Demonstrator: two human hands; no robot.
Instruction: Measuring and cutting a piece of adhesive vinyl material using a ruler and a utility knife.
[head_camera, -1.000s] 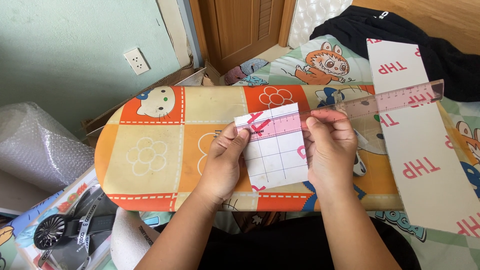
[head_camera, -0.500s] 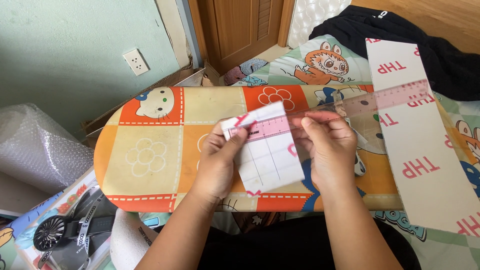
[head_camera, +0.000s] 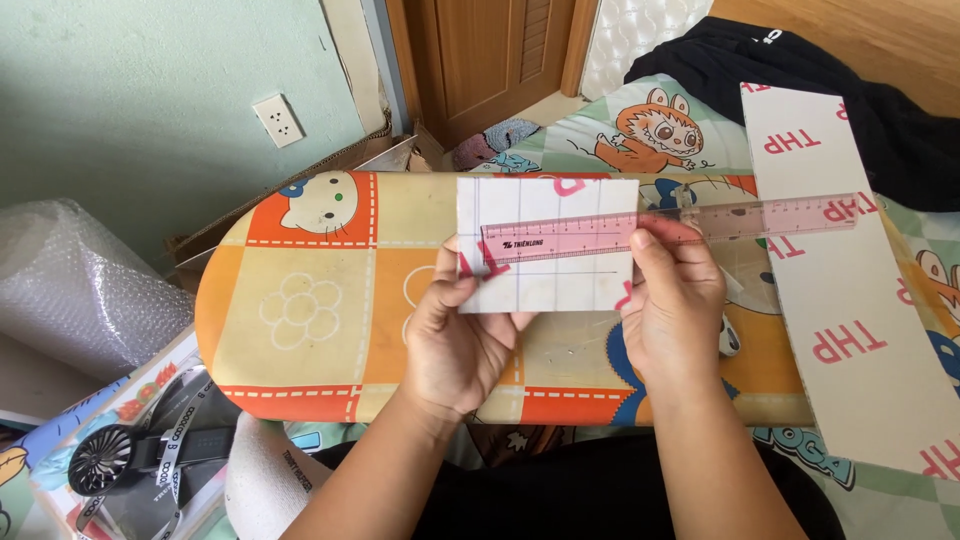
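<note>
Having turned the white card (head_camera: 548, 245) flat on the table (head_camera: 310, 300), your left hand (head_camera: 462, 335) pinches its edge while your right hand (head_camera: 672, 300) now presses the pink ruler (head_camera: 640, 232) across it, seemingly aligned with a pencil line.

I see a long white cardboard strip (head_camera: 840, 290) with red printed lettering at the right, lying slanted across the tabletop's (head_camera: 300, 300) right end and onto the bed. At lower left a flat package (head_camera: 110, 440) with colourful pictures and a pale border lies partly cut off by the frame. I find no screens or signs.
</note>
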